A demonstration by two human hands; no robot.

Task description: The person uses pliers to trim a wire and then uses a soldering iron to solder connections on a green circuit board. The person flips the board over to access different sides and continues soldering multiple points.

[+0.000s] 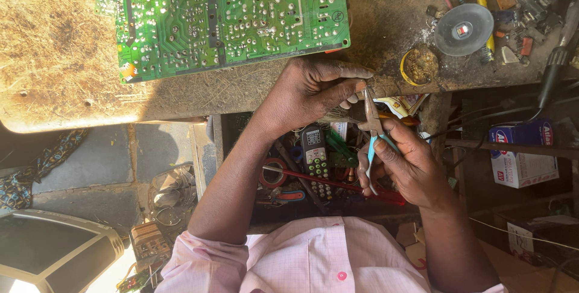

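Observation:
My right hand (pixel 409 163) grips a pair of pliers (pixel 374 125) by its light blue handles, jaws pointing up toward the bench edge. My left hand (pixel 313 91) pinches a small bundle of thin wire strands (pixel 339 117) right at the plier jaws. Both hands hover just below the worn wooden bench (pixel 60 57). A large green circuit board (pixel 226 18) lies solder side up on the bench, above my left hand.
A round grey disc (pixel 463 29) and a small yellow-rimmed tin (pixel 420 65) sit at the bench's right, among loose tools. Below the hands an open drawer holds a remote control (pixel 316 157), red tape roll (pixel 273 173) and screwdrivers. A white carton (pixel 523 154) stands right.

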